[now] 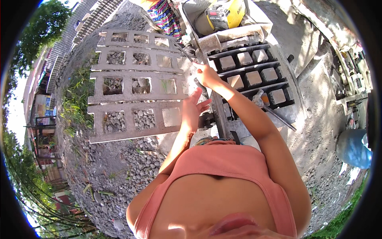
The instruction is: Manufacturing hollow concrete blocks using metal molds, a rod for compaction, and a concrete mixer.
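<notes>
My left hand [191,108] is open, fingers spread, beside the right-hand ends of several hollow concrete blocks [153,105]. Nothing shows in its palm. Just beyond it, my right hand [206,75] is closed around what looks like a thin dark metal rod [185,52], which slants away to the far left. My right forearm crosses over a steel block mould [288,71] with dark slots and square, dusty cores. A long metal bar [217,109] runs along the mould's left side, close to both hands.
On the mould's right lies a dark handle-like bar [280,119]. A metal hopper [254,32] beyond holds a yellow machine [227,16]. Another person's patterned garment [165,18] shows at the far side. Gravel [131,163] lies at left, and a blue container [352,149] stands at right.
</notes>
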Available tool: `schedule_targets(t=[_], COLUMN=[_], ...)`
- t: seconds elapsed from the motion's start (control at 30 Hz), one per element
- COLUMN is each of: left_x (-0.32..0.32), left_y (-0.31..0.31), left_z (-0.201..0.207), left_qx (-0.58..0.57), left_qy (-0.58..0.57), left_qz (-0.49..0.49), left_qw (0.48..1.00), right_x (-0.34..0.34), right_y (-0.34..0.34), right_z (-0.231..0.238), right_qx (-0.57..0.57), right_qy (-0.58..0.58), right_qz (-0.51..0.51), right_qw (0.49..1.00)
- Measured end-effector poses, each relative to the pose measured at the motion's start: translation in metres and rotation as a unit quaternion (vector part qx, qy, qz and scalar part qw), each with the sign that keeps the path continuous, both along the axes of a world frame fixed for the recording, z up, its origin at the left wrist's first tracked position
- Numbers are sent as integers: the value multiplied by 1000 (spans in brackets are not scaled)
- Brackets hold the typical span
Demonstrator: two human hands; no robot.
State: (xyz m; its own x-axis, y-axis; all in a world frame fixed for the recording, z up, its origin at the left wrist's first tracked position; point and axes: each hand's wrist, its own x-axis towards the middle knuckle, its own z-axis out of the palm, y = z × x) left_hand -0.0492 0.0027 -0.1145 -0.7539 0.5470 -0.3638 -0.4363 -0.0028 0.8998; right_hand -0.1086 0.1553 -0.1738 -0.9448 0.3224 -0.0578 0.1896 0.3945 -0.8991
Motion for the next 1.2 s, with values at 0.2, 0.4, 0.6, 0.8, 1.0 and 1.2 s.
schedule_targets(t=[0.2, 0.4, 0.6, 0.8, 1.0, 1.2], left_x=[-2, 4, 2, 7, 52, 90], left_y=[-21, -42, -30, 18, 26, 28], left_z=[16, -13, -23, -20, -26, -28], left_qx=[18, -43, 15, -35, -172, -178], left_qy=[94, 32, 447, 602, 573, 582], left_qz=[8, 7, -11, -214, -342, -352], left_qw=[995, 999, 895, 768, 725, 711], right_x=[37, 97, 174, 241, 296, 338], right_y=[-3, -10, -24, -3, -8, -11], right_z=[15, -29, 24, 69, 87, 77], right_qx=[-25, -52, -59, -190, -234, -90], right_qy=[-24, 113, -22, -117, -65, -43], right_qz=[17, 9, 35, 100, 94, -57], right_qw=[999, 992, 997, 970, 965, 993])
